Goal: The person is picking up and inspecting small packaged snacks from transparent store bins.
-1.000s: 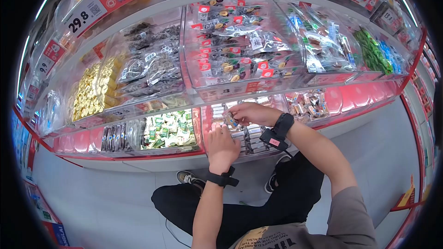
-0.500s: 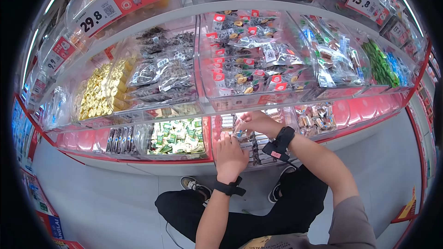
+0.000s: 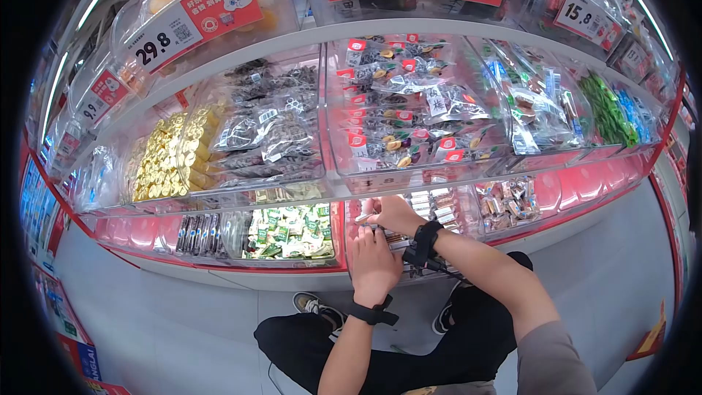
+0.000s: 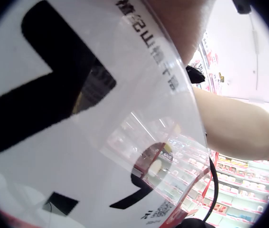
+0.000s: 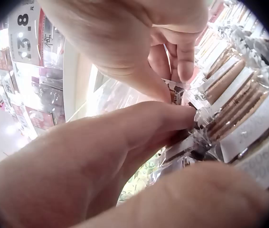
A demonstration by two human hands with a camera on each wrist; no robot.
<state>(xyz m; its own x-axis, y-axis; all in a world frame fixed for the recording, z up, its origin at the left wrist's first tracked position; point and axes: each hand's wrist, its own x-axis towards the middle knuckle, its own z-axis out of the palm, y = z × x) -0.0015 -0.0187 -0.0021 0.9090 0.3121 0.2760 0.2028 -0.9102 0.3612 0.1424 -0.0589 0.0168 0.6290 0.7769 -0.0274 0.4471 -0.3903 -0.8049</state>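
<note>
In the head view, my right hand (image 3: pixel 395 215) reaches into the lower bin and pinches a small clear-wrapped snack (image 3: pixel 363 217) near the bin's left side. My left hand (image 3: pixel 375 267) lies over the bin's front, its fingers stretched forward just short of the right fingertips. Rows of wrapped brown snacks with white bands (image 5: pixel 234 102) fill the right side of the right wrist view, close to the fingertips. A large price label (image 4: pixel 91 142) behind clear plastic takes up most of the left wrist view. Fingers partly hide the pinched snack.
Left of this bin is one with green-and-white packets (image 3: pixel 291 230); brown packets (image 3: pixel 508 197) lie in the bin to the right. Overhead, a clear shelf front (image 3: pixel 409 179) runs close above the hands, with bagged dried plums (image 3: pixel 409 102) behind it.
My right hand has carried the snack left within the bin and lowered it among the rows. The left hand stays at the bin's front; the head view has tilted up slightly.
</note>
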